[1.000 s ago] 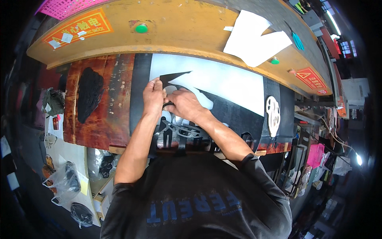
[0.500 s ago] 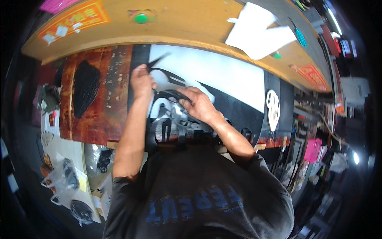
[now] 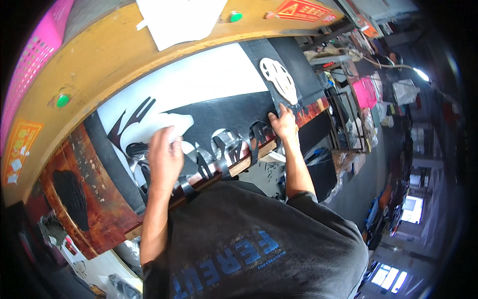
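My left hand is over the left part of a black sheet with curved cut-outs; its fingers are stretched out and slightly blurred. Loose black strips and cut pieces lie around it on a white board, and the palm hides some of them. Toward the right, my right hand is at the bench edge with thumb and forefinger apart. Just beyond its fingertips is a cream-coloured flat form with holes, probably a cutting die, with thin black pieces at its near end.
A yellow machine beam with green buttons spans the far side of the bench. White paper rests on it. A stack of black pieces lies on the worn reddish board at left. Pink baskets stand far left and right.
The view has swung to the right. My right hand has left the cut black sheet and moved right, near the cream form. My left hand remains over the sheet, lower and nearer.
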### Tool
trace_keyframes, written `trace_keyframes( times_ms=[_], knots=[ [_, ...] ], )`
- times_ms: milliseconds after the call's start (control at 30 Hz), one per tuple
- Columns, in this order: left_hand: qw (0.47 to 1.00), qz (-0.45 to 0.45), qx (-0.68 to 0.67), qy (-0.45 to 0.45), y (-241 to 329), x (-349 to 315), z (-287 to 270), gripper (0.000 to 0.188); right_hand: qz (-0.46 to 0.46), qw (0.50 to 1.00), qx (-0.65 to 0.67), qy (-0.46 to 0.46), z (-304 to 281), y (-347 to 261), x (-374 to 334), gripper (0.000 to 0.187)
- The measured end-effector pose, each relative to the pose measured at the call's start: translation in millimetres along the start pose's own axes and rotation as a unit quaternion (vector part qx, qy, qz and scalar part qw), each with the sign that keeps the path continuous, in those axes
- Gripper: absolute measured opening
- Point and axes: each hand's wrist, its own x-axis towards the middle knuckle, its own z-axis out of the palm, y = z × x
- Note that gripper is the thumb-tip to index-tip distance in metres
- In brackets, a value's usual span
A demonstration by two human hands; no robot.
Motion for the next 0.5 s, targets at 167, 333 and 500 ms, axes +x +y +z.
trace_keyframes(
  times_ms=[167, 333, 500],
  knots=[
    [0.97, 0.069, 0.143, -0.186, 2, -24, 51, 0.054, 0.146, 0.936, 0.296, -0.123, 4, 46, -2, 0.072],
    [0.957, 0.037, 0.288, -0.005, -35, -58, 2, 0.07, 0.189, 0.763, 0.582, -0.209, -7, 56, -32, 0.027],
    [0.909, -0.356, 0.215, 0.01, -71, -85, -42, 0.109, 0.064, 0.742, 0.621, -0.243, -7, 73, -51, 0.033]
  ],
)
